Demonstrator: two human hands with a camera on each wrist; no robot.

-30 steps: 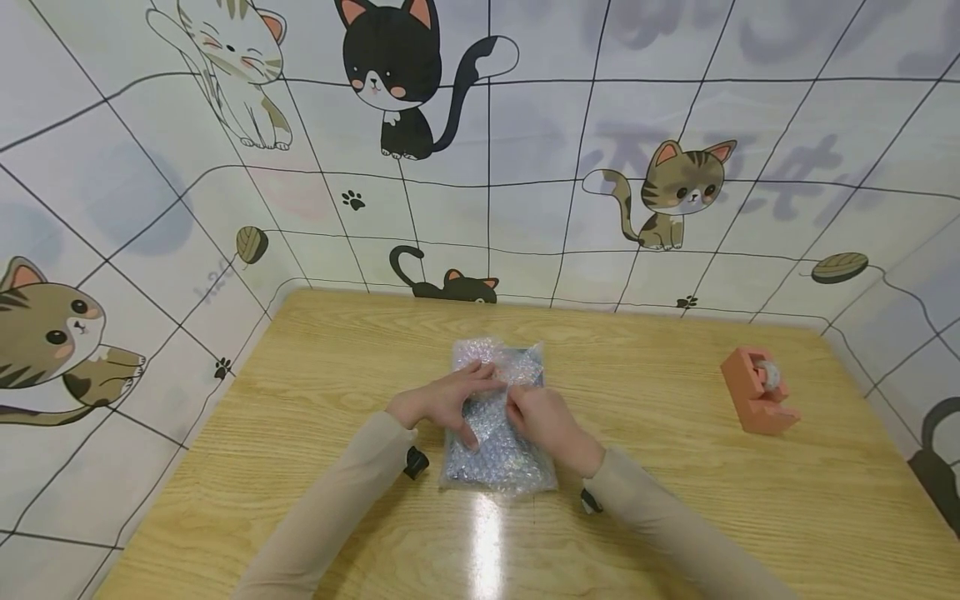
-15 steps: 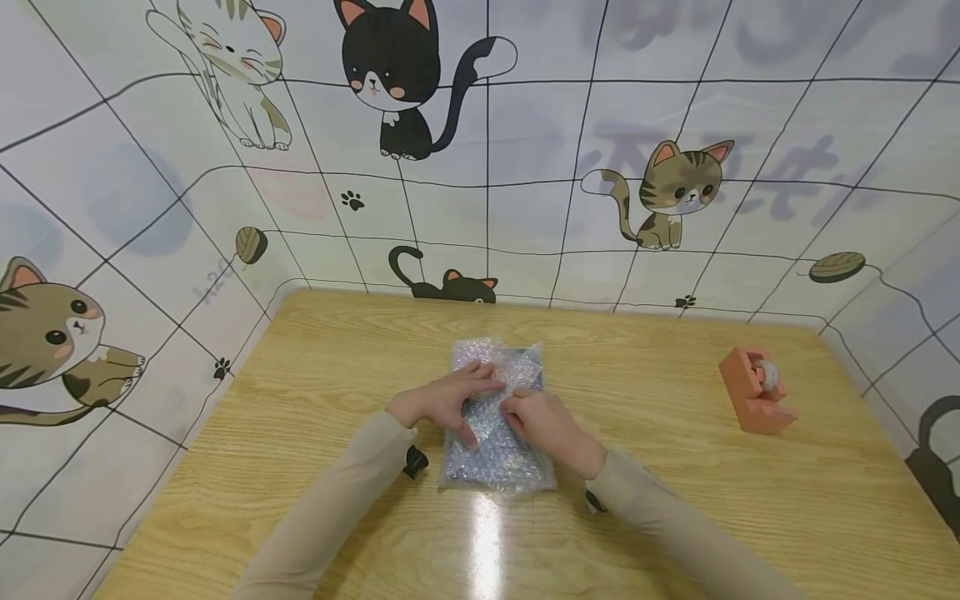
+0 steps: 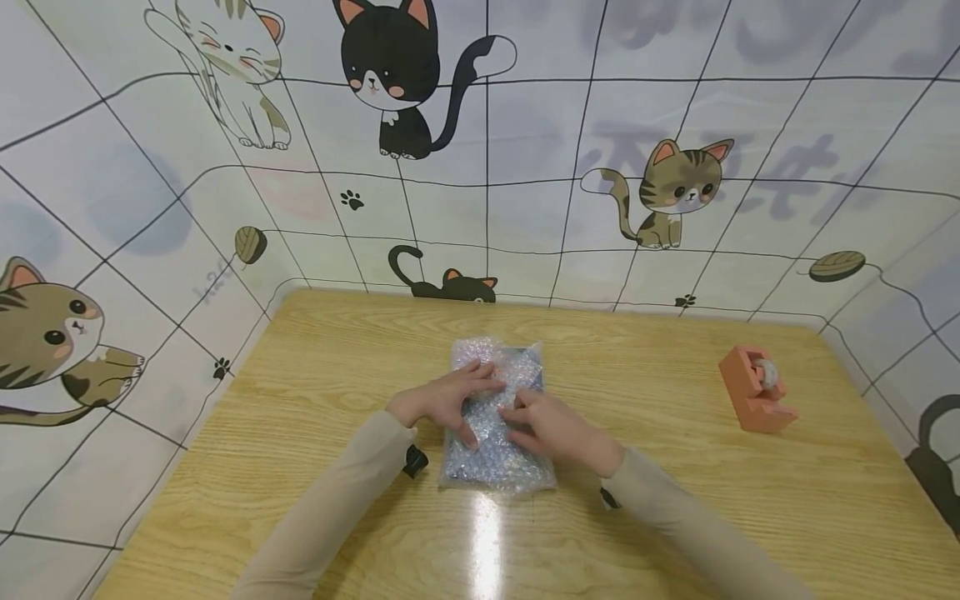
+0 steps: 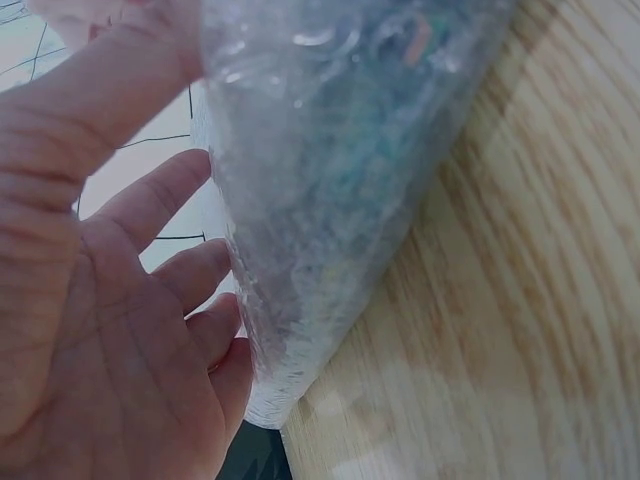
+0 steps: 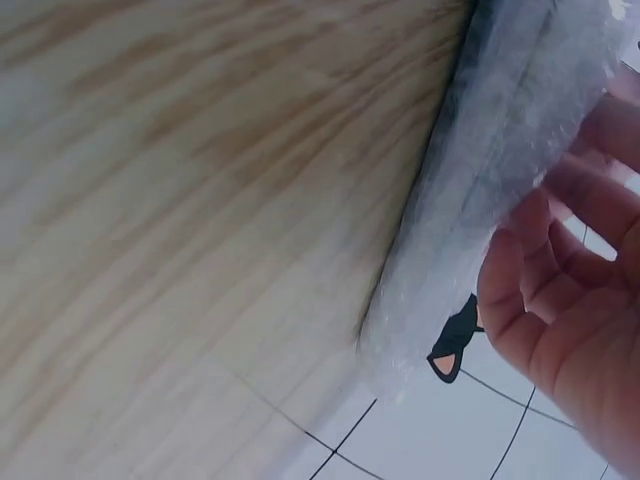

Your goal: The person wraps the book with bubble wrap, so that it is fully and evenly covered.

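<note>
A flat rectangular package in clear bubble wrap (image 3: 495,467) lies on the wooden table, something bluish showing through the wrap. My left hand (image 3: 442,400) rests on its left side with fingers and thumb spread. Over the right half is my right hand (image 3: 558,427), its thumb and forefinger apart at the package's middle. The left wrist view has the bubble wrap (image 4: 320,170) under the fingertips, with green tints inside. Seen from the right wrist, the loosely bent fingers (image 5: 510,285) are right at the wrap's upper surface.
An orange tape dispenser (image 3: 753,396) with a roll of tape stands at the right of the table (image 3: 637,367). Behind and beside the table hangs a white cloth with cartoon cats (image 3: 393,58). Dark wrist camera parts (image 3: 415,461) show below the left cuff.
My right hand has gone from a curled, pinching shape to looser, parted fingers, and its wrist has shifted slightly right. The left hand and the package stay put.
</note>
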